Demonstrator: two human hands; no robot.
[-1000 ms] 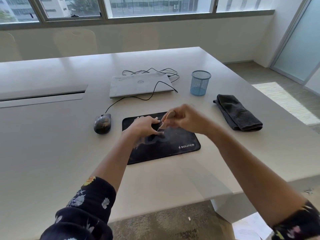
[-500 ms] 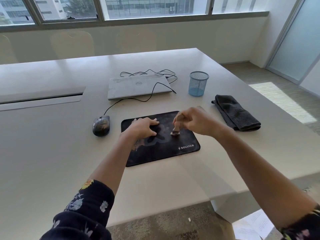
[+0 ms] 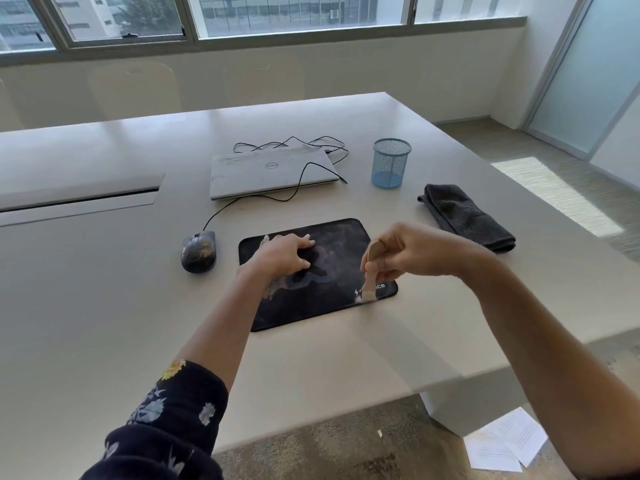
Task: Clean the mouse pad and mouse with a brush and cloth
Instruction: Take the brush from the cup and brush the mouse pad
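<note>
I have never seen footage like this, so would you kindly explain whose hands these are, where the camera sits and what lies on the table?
There is no robot: a person wears a camera on the head, so the picture looks forward and down at their own arms. The left hand rests on the dusty black mouse pad. The right hand grips a small brush, bristles down on the pad's near right corner. On the table: a wired mouse left of the pad, a closed laptop, a blue mesh cup and a folded dark cloth to the right.
</note>
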